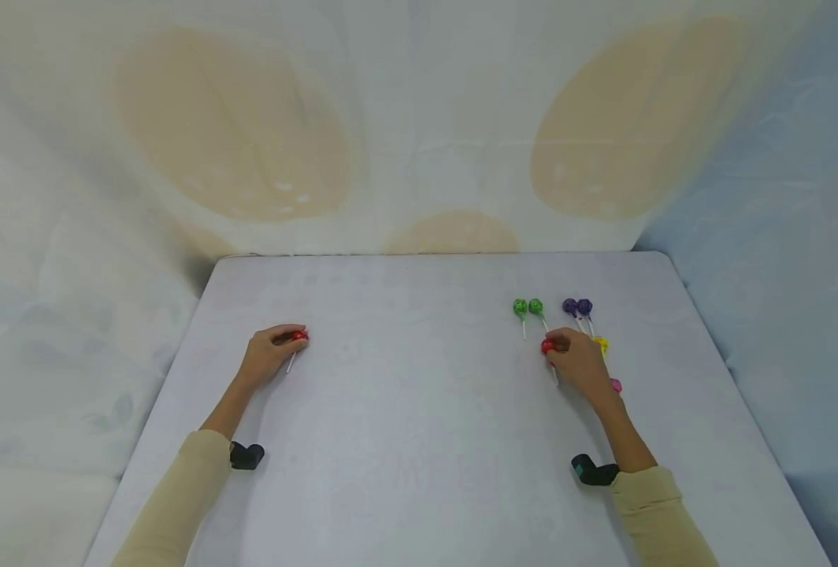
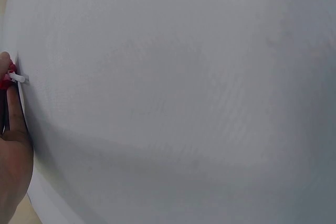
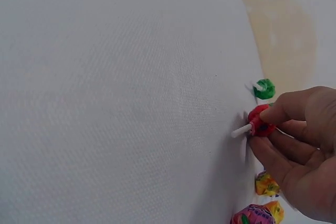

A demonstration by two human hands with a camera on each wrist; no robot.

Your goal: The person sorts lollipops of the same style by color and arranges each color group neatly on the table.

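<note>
Table (image 1: 419, 441), white. Left hand (image 1: 268, 354) pinches a red lollipop (image 1: 299, 336) at the table's left side. Right hand (image 1: 580, 362) pinches a second red lollipop (image 1: 548, 345) at the right, beside paired green lollipops (image 1: 528, 307), purple lollipops (image 1: 577, 306), a yellow lollipop (image 1: 601, 343) and a pink lollipop (image 1: 615, 385).

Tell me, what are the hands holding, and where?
Each holds a red round wrapped lollipop by its head: left hand one, right hand another; the white sticks poke free.
</note>
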